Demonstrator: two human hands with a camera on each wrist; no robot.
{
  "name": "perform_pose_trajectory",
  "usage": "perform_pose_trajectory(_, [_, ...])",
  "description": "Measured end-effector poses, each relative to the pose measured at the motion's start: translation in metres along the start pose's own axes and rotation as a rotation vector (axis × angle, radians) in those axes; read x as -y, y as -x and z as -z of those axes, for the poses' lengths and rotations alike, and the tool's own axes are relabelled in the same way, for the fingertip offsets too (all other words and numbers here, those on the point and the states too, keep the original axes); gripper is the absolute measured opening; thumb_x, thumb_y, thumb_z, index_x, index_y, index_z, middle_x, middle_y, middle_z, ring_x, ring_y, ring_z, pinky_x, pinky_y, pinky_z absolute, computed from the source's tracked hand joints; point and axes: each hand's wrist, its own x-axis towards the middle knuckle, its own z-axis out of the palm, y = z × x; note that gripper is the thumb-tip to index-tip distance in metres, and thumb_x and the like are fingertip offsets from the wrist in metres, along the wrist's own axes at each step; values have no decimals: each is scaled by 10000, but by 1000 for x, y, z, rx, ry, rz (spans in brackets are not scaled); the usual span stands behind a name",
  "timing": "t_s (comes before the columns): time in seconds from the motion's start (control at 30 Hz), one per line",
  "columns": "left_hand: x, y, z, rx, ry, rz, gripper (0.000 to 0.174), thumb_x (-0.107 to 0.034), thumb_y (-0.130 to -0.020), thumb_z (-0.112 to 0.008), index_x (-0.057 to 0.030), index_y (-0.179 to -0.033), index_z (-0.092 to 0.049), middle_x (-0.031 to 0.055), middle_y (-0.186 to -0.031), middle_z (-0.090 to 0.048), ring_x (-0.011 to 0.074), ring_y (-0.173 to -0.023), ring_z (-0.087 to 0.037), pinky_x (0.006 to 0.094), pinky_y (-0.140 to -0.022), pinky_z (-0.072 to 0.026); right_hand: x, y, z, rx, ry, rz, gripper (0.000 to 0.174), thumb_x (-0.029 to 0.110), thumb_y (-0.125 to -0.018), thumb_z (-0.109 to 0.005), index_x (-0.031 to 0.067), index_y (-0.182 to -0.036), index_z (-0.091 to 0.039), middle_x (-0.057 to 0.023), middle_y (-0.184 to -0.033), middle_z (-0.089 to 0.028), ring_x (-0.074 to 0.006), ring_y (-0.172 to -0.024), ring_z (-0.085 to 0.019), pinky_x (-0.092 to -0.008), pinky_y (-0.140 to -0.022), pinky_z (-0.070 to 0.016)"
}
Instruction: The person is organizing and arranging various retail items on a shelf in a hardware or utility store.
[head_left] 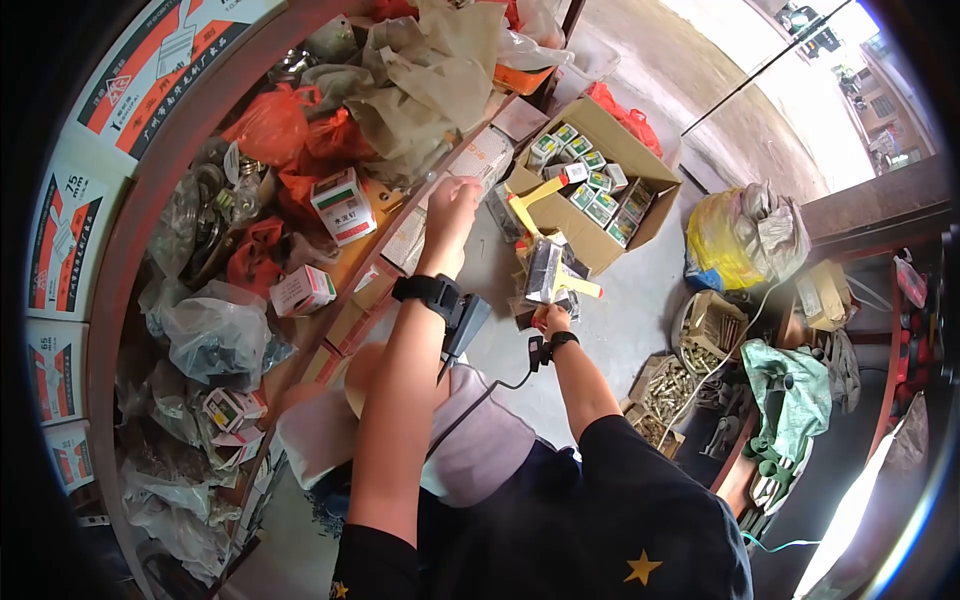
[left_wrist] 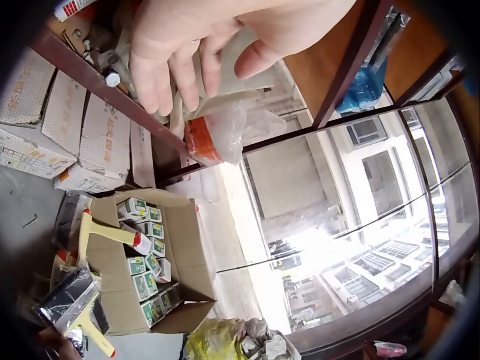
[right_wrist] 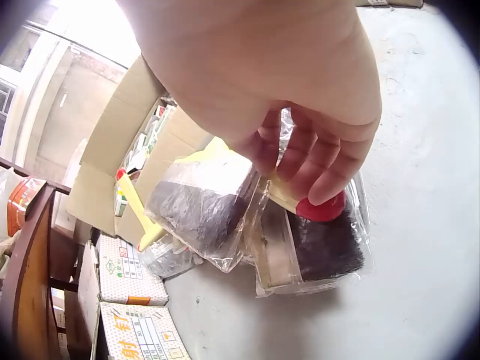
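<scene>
My right hand (head_left: 552, 318) has its fingers curled round the yellow handle of a plastic-wrapped paintbrush (right_wrist: 328, 244), near the handle's red end. The dark, wide bristles of that brush show below my fingers in the right wrist view. Right beside it lies a second wrapped paintbrush (right_wrist: 199, 214), and farther left a yellow handle (right_wrist: 136, 204) with red ends sticks out. In the head view these brushes (head_left: 543, 270) form a small pile against the carton. My left hand (left_wrist: 214, 56) holds nothing, its fingers loosely extended near the shelf edge.
An open carton (head_left: 570, 228) of small green-and-white boxes stands beyond the brushes. Along the left runs a shelf crowded with plastic bags and a nail box (head_left: 343, 205). Cartons of metal fittings (head_left: 665, 390) and a yellow sack (head_left: 725, 245) stand to the right.
</scene>
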Motion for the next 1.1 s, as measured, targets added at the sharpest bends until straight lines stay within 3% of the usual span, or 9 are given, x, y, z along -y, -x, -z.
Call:
perform_pose_trajectory(0.2, [-1,7,-2,35,-41,35,290,-272,-820,-392,-44,-972,-490,85,-1001,-521,195,-940,-472,328,-815,-358,29,40,-17,-135,-231,-136,239,226,-707,-583,37,-789,-462,-59,-609,-450,-190,-495,-517,-296,-436,-465])
perform_pose_trajectory(0.33, [2,11,4,58,-83,4,300,-291,-833,-378,-46,-964,-494,80,-994,-522,185,-926,-476,319,-803,-363,21,23,-18,-44,-76,89,222,165,-704,-627,4,-735,-478,-67,-647,-497,-169,-510,-521,-266,-450,-464])
perform_pose_trajectory(0.4, [1,13,6,-8,16,-45,183,-143,-747,-418,-38,-843,-533,34,-831,-534,100,-722,-445,218,-618,-366,17,21,-23,-45,-129,124,157,98,-727,-605,7,-783,-491,-74,-693,-538,-151,-528,-522,-251,-447,-454])
perform_pose_trajectory(0.53, [-2,12,11,-54,12,3,181,-145,-743,-418,-41,-835,-533,32,-829,-534,102,-727,-451,220,-616,-368,11,5,-25,-117,-248,135,122,71,-751,-553,18,-824,-471,-77,-705,-530,-165,-588,-534,-264,-480,-465])
perform_pose_trajectory(0.6, [-2,12,12,-2,-50,29,275,-268,-815,-397,-52,-952,-500,72,-969,-525,187,-911,-476,315,-796,-367,9,2,-22,-88,-286,192,98,60,-757,-529,20,-817,-463,-80,-715,-524,-170,-606,-534,-272,-494,-472])
perform_pose_trajectory(0.8, [6,5,4,26,3,12,255,-272,-784,-431,-67,-913,-509,51,-933,-530,175,-897,-471,322,-789,-360,28,32,-8,-259,-566,504,133,-3,-723,-425,58,-791,-328,-73,-733,-443,-171,-617,-486,-342,-527,-473])
perform_pose_trajectory(0.93, [22,-3,-2,12,34,-6,207,-264,-756,-453,-108,-874,-522,5,-872,-543,130,-809,-469,286,-722,-372,33,15,54,-550,-62,861,106,-31,-702,-429,47,-772,-411,-30,-679,-440,-122,-597,-425,-264,-541,-398])
perform_pose_trajectory(1.03, [23,-2,-7,4,71,29,208,-283,-767,-450,-115,-861,-528,-8,-853,-550,109,-769,-468,265,-679,-382,92,111,64,-638,283,1104,108,7,-732,-486,6,-814,-416,-42,-692,-467,-122,-603,-441,-257,-567,-401])
perform_pose_trajectory(1.1, [30,-7,-10,43,20,-21,273,-324,-784,-450,-108,-942,-505,16,-889,-554,116,-783,-477,283,-687,-392,138,156,61,-486,353,1237,66,-8,-767,-454,-15,-810,-404,-43,-681,-477,-118,-615,-457,-234,-585,-400])
